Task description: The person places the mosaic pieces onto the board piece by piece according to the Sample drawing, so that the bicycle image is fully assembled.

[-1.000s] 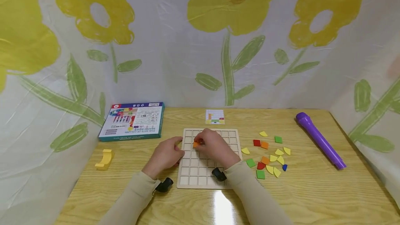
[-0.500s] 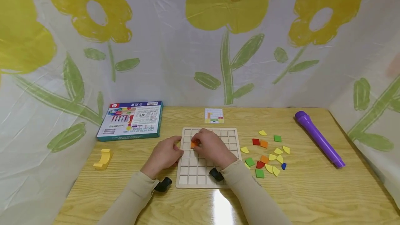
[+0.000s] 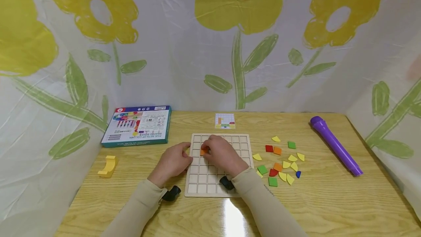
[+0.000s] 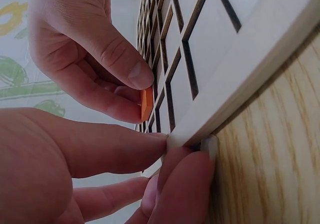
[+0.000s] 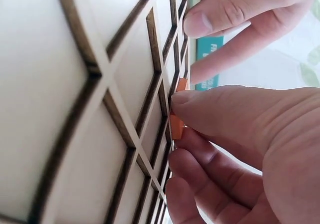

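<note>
A wooden grid board (image 3: 196, 189) lies flat on the table. My left hand (image 3: 171, 162) pinches its left edge; in the left wrist view the thumb (image 4: 120, 146) is on the rim and a fingertip is against its outer side. Over the board's upper left cells, my right hand (image 3: 222, 153) holds an orange square tile (image 3: 203, 152) between thumb and fingers. In the right wrist view the orange tile (image 5: 177, 126) stands at the grid's ribs, partly hidden by the thumb. Whether it lies fully inside a cell I cannot tell.
Several loose tiles, among them a green square (image 3: 273, 181) and a blue piece (image 3: 298, 174), lie right of the board. A pattern card (image 3: 225, 120) is behind it. A boxed set (image 3: 136, 126) and yellow curved block (image 3: 108, 166) are left, a purple microphone-shaped stick (image 3: 336, 145) right.
The orange tile went from tilted in my right fingers to lying lower and flatter at the board. The left hand keeps its place. The whole view has shifted slightly.
</note>
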Tool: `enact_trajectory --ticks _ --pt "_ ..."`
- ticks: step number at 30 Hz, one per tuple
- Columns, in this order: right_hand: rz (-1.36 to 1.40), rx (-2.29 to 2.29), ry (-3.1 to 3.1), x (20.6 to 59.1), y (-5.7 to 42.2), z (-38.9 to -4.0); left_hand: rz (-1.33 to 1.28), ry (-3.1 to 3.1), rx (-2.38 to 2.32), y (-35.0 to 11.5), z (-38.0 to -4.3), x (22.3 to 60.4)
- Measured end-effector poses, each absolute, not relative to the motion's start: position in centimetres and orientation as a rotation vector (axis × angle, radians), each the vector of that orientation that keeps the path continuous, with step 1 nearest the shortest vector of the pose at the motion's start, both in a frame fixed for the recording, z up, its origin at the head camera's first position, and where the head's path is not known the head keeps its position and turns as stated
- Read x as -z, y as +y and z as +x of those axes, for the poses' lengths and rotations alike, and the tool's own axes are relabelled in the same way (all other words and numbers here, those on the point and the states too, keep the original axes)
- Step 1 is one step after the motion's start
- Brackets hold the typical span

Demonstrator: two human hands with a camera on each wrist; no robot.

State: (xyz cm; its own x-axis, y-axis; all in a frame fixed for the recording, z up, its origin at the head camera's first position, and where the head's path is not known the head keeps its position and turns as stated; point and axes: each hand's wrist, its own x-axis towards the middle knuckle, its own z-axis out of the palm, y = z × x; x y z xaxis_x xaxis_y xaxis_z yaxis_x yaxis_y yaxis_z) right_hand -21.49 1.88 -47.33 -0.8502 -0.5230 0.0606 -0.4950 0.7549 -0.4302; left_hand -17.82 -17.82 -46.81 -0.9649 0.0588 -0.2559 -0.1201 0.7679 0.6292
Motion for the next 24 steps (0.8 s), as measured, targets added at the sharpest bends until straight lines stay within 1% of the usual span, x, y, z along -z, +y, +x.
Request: enact_trajectory --ticks 24 --pt "-0.868 0.670 2.872 47.19 1.93 -21.53 -0.038 2.707 -0.966 -17.70 -17.70 46.60"
